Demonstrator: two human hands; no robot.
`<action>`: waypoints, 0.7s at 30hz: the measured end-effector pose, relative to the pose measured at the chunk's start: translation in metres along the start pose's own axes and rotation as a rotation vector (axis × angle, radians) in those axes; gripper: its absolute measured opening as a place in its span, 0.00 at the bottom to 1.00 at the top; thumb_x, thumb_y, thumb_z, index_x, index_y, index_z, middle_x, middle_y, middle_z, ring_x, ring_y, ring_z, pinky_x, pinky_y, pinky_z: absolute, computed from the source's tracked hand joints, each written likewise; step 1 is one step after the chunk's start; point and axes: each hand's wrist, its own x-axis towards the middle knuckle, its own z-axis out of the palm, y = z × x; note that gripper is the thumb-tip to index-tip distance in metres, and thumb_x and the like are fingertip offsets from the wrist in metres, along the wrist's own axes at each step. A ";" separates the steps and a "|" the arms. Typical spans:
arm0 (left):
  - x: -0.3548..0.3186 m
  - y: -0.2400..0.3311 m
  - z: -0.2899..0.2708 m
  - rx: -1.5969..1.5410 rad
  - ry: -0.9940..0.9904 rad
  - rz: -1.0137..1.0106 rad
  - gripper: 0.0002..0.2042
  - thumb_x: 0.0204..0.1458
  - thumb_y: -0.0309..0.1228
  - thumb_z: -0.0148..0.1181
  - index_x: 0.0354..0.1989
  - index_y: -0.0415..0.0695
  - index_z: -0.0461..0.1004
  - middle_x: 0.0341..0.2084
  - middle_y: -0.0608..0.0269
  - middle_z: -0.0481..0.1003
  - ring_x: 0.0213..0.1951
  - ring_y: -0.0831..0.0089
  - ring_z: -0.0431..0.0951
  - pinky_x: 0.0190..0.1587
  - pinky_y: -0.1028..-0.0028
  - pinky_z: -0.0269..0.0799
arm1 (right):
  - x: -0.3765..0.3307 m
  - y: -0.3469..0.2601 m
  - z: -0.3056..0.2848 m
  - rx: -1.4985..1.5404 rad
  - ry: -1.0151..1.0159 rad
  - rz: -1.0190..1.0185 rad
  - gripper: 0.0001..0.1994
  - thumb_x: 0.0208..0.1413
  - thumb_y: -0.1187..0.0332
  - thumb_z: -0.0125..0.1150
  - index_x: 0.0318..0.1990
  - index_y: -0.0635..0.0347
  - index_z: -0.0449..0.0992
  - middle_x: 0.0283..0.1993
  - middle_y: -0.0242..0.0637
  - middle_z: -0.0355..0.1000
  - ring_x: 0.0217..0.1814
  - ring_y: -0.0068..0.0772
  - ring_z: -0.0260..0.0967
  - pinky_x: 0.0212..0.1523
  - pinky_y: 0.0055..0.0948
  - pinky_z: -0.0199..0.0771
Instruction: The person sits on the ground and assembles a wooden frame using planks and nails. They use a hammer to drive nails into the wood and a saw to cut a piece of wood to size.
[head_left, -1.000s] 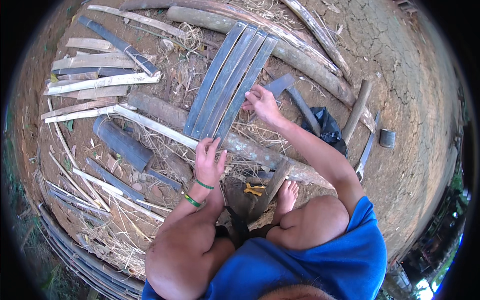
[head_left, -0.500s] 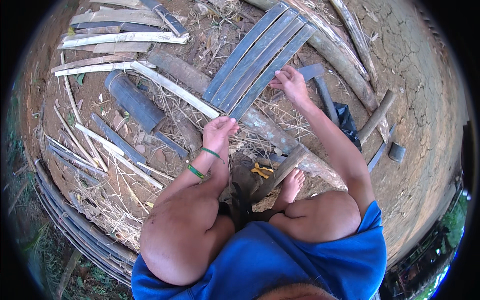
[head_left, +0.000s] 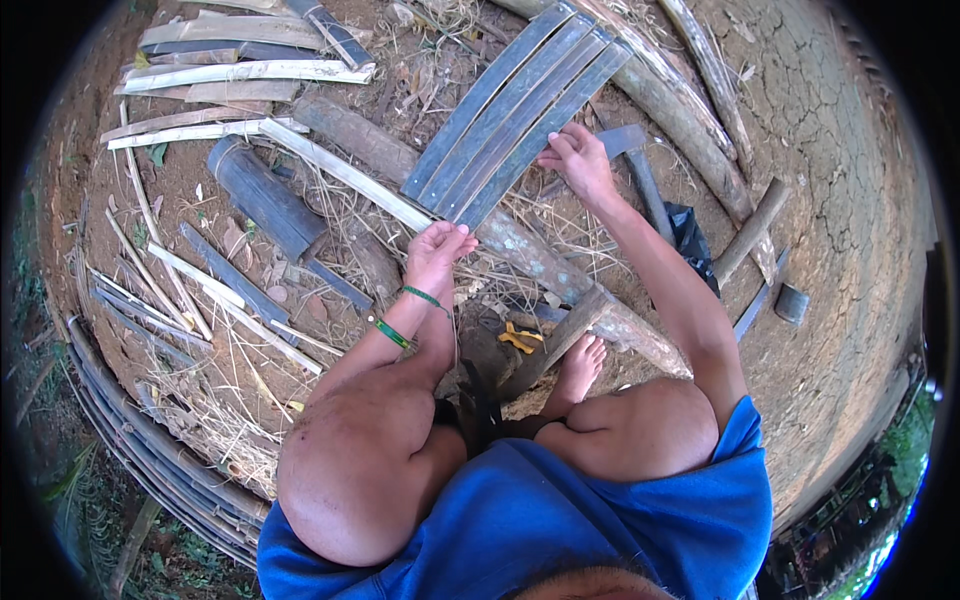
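Several dark bamboo slats lie side by side as a slatted panel (head_left: 500, 120), slanting across round logs in front of me. At its near end, my left hand (head_left: 437, 250) is closed, thumb and fingers pinching the lower tip of the rightmost slat (head_left: 545, 140). My right hand (head_left: 580, 165) is closed on that same slat's right edge, about midway up. Small pale dots show along the panel's near end. Below it runs a pale split bamboo strip (head_left: 345, 175), its near end beside my left hand.
A grey-headed tool (head_left: 622, 141) with a dark handle lies right of my right hand, near a black plastic bag (head_left: 690, 240). A thick dark bamboo section (head_left: 265, 195) and loose bamboo strips (head_left: 250, 72) lie left. A yellow object (head_left: 520, 337) is near my foot.
Both hands keep their places on the slat. The panel's near end and my left hand have shifted very slightly; the rest looks the same.
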 end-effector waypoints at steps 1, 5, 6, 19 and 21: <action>0.000 0.000 -0.001 -0.006 -0.001 -0.004 0.06 0.61 0.27 0.65 0.38 0.38 0.76 0.31 0.59 0.81 0.34 0.72 0.84 0.40 0.77 0.83 | 0.000 0.000 0.000 0.004 -0.003 0.002 0.14 0.69 0.73 0.53 0.55 0.78 0.68 0.44 0.51 0.77 0.42 0.37 0.81 0.44 0.31 0.87; 0.002 -0.005 -0.006 -0.023 -0.016 -0.009 0.05 0.61 0.27 0.64 0.37 0.39 0.76 0.32 0.59 0.81 0.34 0.72 0.84 0.40 0.76 0.83 | -0.001 0.001 0.001 0.000 -0.010 -0.004 0.15 0.69 0.72 0.54 0.55 0.79 0.67 0.44 0.52 0.77 0.43 0.38 0.81 0.44 0.31 0.87; 0.003 -0.005 -0.006 -0.026 -0.024 -0.008 0.05 0.61 0.27 0.64 0.38 0.39 0.76 0.32 0.59 0.81 0.35 0.72 0.84 0.40 0.76 0.83 | 0.000 0.001 -0.001 0.004 -0.018 -0.005 0.16 0.69 0.72 0.54 0.55 0.79 0.67 0.44 0.53 0.77 0.43 0.38 0.81 0.44 0.31 0.87; 0.006 -0.002 -0.002 0.035 0.023 -0.078 0.07 0.61 0.27 0.65 0.34 0.40 0.73 0.31 0.54 0.81 0.35 0.68 0.86 0.39 0.73 0.85 | -0.003 -0.009 -0.003 0.047 -0.059 0.060 0.12 0.70 0.73 0.53 0.52 0.75 0.68 0.44 0.51 0.78 0.41 0.37 0.81 0.43 0.29 0.87; 0.008 -0.006 -0.004 0.015 -0.015 -0.054 0.07 0.62 0.27 0.63 0.34 0.42 0.72 0.31 0.57 0.81 0.35 0.68 0.86 0.41 0.73 0.85 | -0.003 -0.011 -0.004 0.044 -0.072 0.046 0.10 0.70 0.72 0.53 0.49 0.74 0.69 0.43 0.50 0.78 0.41 0.36 0.81 0.42 0.29 0.87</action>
